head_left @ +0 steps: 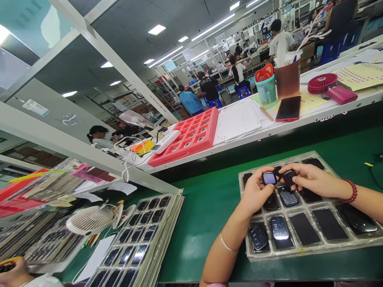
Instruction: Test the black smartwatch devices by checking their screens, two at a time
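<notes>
My left hand [253,192] is closed on a small square smartwatch [269,178] without a strap, its screen bright and facing up. Close beside it, my right hand [312,180] pinches a dark, rounded-square piece [289,177] that looks like another watch body. Both hands are above a clear plastic tray [249,255] with several compartments. In the tray lie watches with lit screens, among them one watch [279,228] in the front row and another [289,197] just under my hands. Dark flat inserts [304,229] line some compartments. My wrists and fingers hide part of the tray.
A stack of watch trays [163,239] stands left on the green table [197,227], beside a white fan [89,220]. The shelf holds a red foam tray [191,137], papers [239,119], a phone [289,109] and a small fan [322,83]. Another person's hand [16,273] is at lower left.
</notes>
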Available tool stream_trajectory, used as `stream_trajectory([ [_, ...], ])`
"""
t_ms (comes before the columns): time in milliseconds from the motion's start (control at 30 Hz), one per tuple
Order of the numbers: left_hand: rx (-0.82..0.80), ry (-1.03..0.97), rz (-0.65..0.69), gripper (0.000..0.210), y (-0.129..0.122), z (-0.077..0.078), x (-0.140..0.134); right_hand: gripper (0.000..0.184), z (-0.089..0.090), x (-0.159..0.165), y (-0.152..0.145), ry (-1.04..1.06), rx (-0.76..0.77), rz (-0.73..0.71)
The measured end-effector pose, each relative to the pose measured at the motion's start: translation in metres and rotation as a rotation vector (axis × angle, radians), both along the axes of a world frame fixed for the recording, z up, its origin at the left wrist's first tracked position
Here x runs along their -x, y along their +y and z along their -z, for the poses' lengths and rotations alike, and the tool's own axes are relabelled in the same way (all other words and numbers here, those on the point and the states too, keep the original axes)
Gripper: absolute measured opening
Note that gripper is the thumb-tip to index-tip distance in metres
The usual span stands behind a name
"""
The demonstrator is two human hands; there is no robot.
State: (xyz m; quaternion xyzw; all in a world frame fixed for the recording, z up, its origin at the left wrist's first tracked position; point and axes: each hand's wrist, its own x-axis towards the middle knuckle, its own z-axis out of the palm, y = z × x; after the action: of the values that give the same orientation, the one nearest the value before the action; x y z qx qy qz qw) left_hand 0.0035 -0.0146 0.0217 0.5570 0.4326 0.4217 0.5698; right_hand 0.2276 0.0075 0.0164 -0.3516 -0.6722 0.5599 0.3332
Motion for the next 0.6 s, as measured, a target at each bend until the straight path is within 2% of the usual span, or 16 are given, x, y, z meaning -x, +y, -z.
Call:
stream_trajectory([
  [333,-0.030,0.030,0.035,0.050,-0.0001,0.0018,-0.0008,0.042,-0.0057,0.0005,-0.0006,0.010,-0.062,0.007],
  [600,-0.057,0.047,0.042,0.041,0.0000,0.0037,0.0004,0.035,-0.0016,0.0031,-0.0024,0.011,-0.099,0.033],
])
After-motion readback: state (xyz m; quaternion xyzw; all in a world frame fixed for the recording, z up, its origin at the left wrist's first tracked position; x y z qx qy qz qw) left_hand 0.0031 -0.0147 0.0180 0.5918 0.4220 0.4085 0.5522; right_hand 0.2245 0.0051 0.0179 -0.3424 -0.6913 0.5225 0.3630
